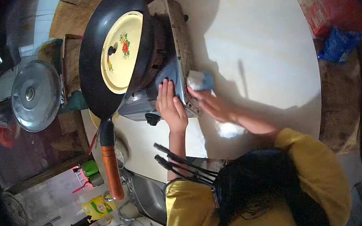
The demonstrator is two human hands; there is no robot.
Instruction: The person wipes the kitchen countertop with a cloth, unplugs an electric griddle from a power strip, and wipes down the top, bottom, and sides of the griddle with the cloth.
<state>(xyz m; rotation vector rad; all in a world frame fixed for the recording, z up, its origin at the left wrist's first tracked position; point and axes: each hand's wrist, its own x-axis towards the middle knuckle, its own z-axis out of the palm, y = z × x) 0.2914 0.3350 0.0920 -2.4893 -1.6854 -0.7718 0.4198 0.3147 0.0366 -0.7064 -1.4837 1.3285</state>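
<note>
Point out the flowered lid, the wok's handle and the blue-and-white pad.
Flowered lid [125, 74]: head view, plain cream surface.
Wok's handle [112, 172]: head view, brown section.
Blue-and-white pad [207, 81]: head view, blue side.

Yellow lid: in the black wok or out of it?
In. The yellow lid sits inside the black wok, whose rim hides its edge.

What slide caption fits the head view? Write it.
Left hand on the stove, right hand holding a cloth or sponge at its side.
</note>
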